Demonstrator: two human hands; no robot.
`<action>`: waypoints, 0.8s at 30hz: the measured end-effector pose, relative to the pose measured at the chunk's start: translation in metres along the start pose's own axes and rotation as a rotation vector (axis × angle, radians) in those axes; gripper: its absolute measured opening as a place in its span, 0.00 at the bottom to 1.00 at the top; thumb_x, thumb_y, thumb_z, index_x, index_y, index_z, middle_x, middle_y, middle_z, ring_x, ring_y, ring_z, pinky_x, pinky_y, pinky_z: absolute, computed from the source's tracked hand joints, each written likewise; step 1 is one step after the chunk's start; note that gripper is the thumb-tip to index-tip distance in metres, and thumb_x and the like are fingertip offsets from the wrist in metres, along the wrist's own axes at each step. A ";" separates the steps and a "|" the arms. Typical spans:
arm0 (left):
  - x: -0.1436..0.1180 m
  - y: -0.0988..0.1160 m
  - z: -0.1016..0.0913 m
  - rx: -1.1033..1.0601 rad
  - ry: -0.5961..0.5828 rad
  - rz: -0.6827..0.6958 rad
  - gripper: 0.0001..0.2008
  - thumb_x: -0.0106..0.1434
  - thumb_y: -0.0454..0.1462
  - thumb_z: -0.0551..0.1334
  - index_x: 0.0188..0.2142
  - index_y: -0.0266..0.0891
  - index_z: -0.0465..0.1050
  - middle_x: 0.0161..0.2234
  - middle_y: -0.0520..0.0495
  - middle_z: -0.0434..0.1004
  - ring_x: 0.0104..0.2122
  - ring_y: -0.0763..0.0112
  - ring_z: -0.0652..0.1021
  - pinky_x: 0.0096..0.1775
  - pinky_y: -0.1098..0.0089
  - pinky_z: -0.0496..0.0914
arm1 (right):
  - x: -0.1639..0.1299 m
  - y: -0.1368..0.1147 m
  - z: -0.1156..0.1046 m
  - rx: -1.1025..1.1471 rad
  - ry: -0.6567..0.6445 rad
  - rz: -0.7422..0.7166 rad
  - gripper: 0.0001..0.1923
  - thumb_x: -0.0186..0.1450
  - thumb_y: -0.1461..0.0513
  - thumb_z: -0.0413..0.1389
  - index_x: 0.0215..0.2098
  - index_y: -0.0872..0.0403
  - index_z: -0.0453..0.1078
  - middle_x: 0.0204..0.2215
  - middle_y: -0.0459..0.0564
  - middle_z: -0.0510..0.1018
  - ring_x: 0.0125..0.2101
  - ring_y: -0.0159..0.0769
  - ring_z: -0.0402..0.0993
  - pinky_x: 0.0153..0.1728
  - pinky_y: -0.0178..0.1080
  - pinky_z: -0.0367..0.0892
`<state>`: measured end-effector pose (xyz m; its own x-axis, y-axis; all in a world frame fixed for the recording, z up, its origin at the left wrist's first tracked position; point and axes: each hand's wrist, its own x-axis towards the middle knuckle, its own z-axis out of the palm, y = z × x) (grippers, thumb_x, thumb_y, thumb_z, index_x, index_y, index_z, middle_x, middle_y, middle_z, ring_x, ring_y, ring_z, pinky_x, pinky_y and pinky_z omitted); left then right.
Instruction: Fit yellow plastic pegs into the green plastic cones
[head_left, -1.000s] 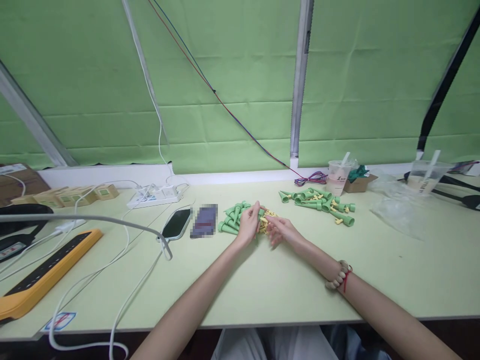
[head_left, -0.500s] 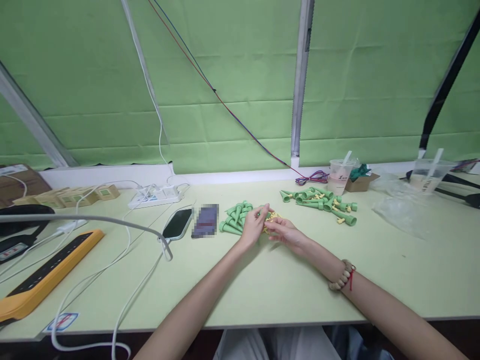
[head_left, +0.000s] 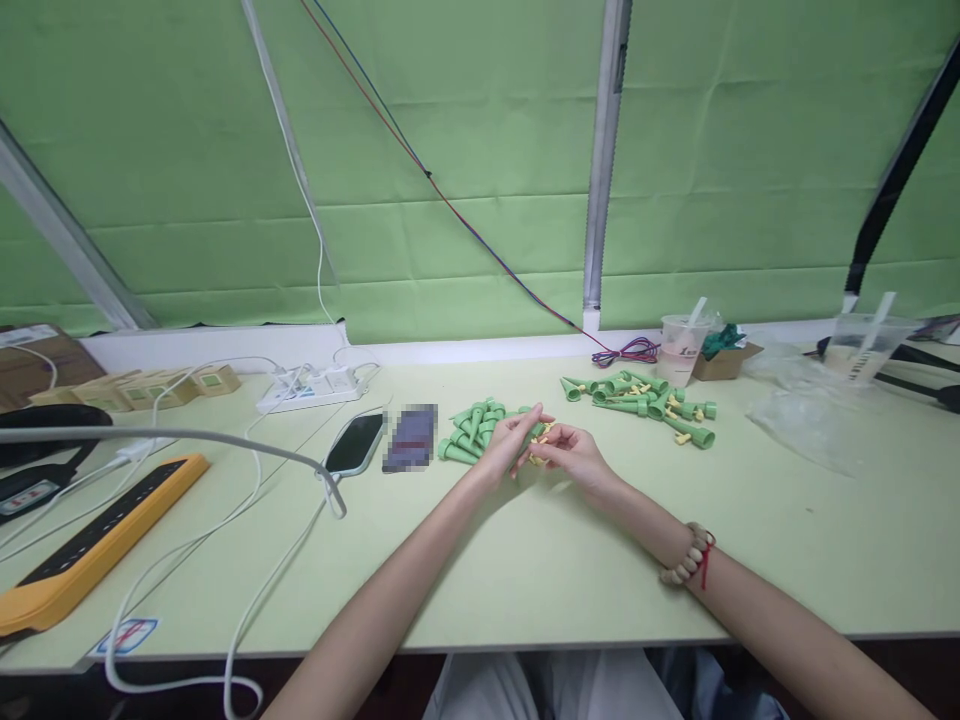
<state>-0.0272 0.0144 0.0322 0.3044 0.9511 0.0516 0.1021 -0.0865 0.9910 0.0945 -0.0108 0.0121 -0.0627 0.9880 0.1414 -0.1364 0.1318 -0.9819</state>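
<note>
Green plastic cone (head_left: 534,430) sits pinched in the fingertips of the left hand (head_left: 510,445), fingers curled narrow round it, w/ a small yellow piece (head_left: 541,433) right at the cone's end. Right hand (head_left: 574,458) meets it from the other side, fingers bent close, tips touching the same spot; can't tell if it grips the yellow piece or just steadies it. Both hands hover just over the table (head_left: 570,560), near its middle, wrists low.

Just left of the left hand & touching its knuckle side: a heap of green cones (head_left: 469,430). A few yellow bits lie under/behind the hands, mostly hidden. Further back-right, well apart from the hands, a 2nd pile of cones w/ yellow pieces mixed in (head_left: 641,400); behind it a plastic cup w/ straw (head_left: 677,350) & a small cardboard box (head_left: 724,358).

Left of the heap: a blurred-out card-like item (head_left: 410,438), then a phone (head_left: 355,445) face up, beside a white cable (head_left: 247,560) that runs off the front edge. Far left edge: yellow power strip (head_left: 82,545), white power strip (head_left: 307,390) near the back wall.

Open room: broad bare strip of table betw. hands & front edge, also to the right up to the clear plastic bag (head_left: 806,420). Bead bracelet (head_left: 688,560) on the right wrist.
</note>
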 end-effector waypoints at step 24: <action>0.002 -0.002 -0.001 0.021 0.164 0.087 0.26 0.55 0.55 0.55 0.36 0.35 0.74 0.08 0.59 0.49 0.08 0.82 0.53 0.10 0.78 0.49 | 0.008 0.010 -0.008 -0.060 -0.156 0.108 0.21 0.51 0.47 0.58 0.29 0.56 0.71 0.26 0.46 0.70 0.23 0.27 0.65 0.20 0.31 0.65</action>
<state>-0.0274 0.0165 0.0306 0.1547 0.9752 0.1581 0.1026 -0.1750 0.9792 0.1006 -0.0013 0.0028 -0.2264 0.9728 0.0484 -0.0616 0.0353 -0.9975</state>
